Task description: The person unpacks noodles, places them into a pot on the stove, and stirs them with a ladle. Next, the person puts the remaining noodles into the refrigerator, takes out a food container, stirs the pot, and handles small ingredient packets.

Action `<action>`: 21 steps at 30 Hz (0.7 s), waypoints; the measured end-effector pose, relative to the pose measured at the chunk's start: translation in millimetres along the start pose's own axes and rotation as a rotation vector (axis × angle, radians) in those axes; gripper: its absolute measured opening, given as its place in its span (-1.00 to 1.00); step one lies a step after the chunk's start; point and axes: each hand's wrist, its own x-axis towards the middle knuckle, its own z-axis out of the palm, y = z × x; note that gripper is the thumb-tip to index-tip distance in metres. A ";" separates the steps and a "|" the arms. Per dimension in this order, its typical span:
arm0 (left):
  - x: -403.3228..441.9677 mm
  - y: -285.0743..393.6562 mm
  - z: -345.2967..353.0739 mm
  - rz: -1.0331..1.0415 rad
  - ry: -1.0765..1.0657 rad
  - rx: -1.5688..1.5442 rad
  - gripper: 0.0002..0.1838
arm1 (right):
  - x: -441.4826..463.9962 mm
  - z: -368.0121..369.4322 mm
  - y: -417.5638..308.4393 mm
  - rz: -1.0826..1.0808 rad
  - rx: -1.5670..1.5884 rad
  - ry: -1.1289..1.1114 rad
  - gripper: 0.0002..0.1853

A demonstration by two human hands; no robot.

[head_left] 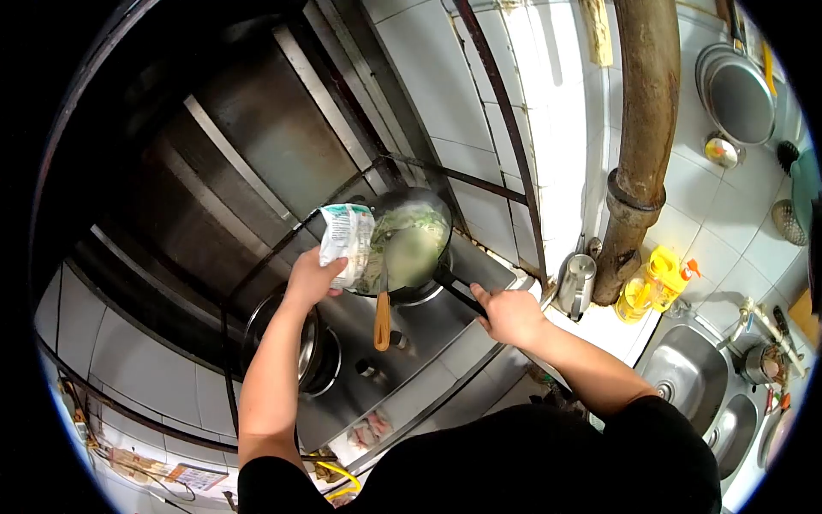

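My left hand grips a white and green packet, tilted at the left rim of a dark pan. Inside the pan is a pale, steaming liquid with green pieces. A spatula with a wooden handle rests in the pan, its handle sticking out over the front rim, and neither hand touches it. My right hand is wrapped round the pan's black handle. The pan stands on the right burner of a metal stove. Whether anything is falling from the packet cannot be made out.
Another pan sits on the left burner. Right of the stove are a metal canister, yellow bottles and a thick vertical pipe. A double sink lies at the far right. A dark metal frame surrounds the stove.
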 end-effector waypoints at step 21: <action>26.3 21.9 -8.1 -0.087 0.012 0.074 -0.68 | 7.2 -4.8 7.1 -0.007 0.030 -0.072 -0.39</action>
